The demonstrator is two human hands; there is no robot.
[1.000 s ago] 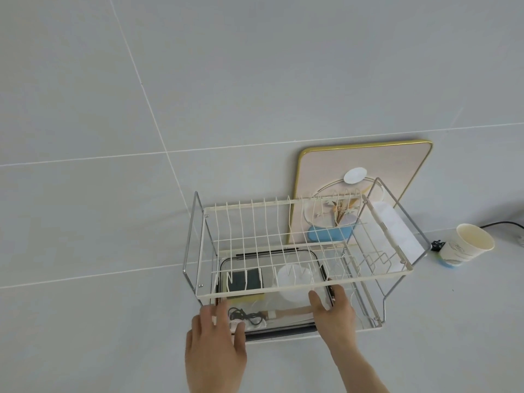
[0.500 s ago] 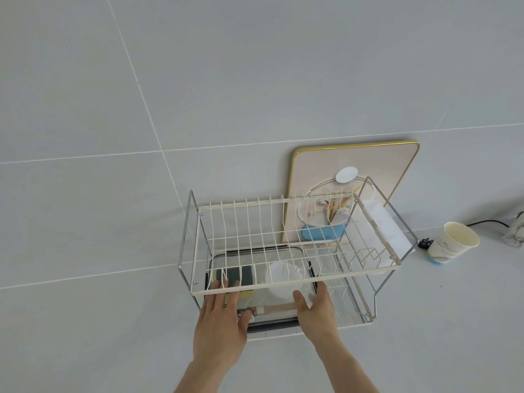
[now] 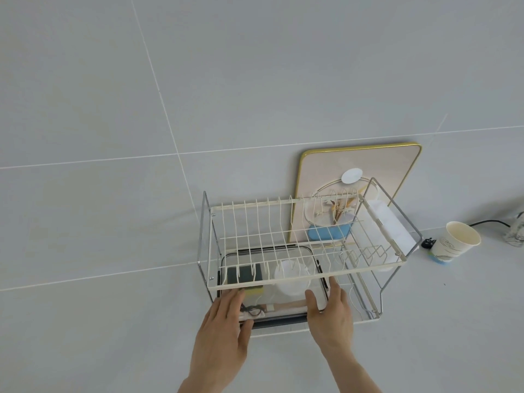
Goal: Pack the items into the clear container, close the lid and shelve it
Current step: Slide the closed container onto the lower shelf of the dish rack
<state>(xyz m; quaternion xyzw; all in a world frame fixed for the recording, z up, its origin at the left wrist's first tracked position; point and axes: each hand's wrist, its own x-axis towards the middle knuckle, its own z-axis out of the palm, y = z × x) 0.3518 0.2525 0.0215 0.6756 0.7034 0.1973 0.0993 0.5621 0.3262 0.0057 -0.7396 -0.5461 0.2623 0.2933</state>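
The clear container [image 3: 317,268], lid with a dark rim shut, lies on the lower shelf of a white wire dish rack [image 3: 283,283]. Through the lid I see a green and yellow sponge [image 3: 246,275], a white bowl [image 3: 292,279], a black cord [image 3: 252,309] and a wooden-handled item [image 3: 289,303]. My left hand [image 3: 224,330] grips the container's front left corner, fingers on the lid and thumb at the front edge. My right hand [image 3: 330,316] holds the front right corner, with its fingers along the side.
A gold-framed picture [image 3: 360,165] leans on the tiled wall behind the rack. A paper cup [image 3: 453,242] stands to the right, with a black cable [image 3: 487,222] and a glass item [image 3: 519,234] beyond it. A white sheet [image 3: 388,228] hangs on the rack's right end.
Both hands have slid forward with the container, which now sits deeper under the rack's upper tier. The view has shifted slightly.
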